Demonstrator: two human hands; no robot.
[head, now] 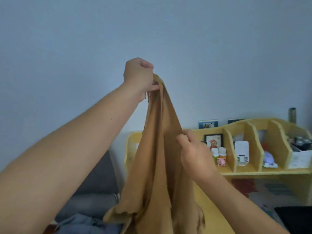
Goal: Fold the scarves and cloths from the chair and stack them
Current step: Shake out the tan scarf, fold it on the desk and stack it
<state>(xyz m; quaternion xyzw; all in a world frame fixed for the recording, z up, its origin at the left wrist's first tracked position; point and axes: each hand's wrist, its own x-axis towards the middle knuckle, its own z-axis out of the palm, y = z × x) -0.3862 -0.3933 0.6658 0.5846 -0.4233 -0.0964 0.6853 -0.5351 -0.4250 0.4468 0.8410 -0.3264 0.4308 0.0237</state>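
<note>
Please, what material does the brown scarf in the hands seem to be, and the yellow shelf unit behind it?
The brown scarf looks like a thin, soft matte fabric, perhaps a fine knit or cotton: it hangs in limp folds, with fringe threads near the left hand. The right hand pinches its edge. The yellow shelf unit seems to be painted wood or board: flat rigid dividers, matte surface. Neither is certain.

A home room: yellow desk shelf (249, 173) with trinkets, grey chair (101, 174).
</note>
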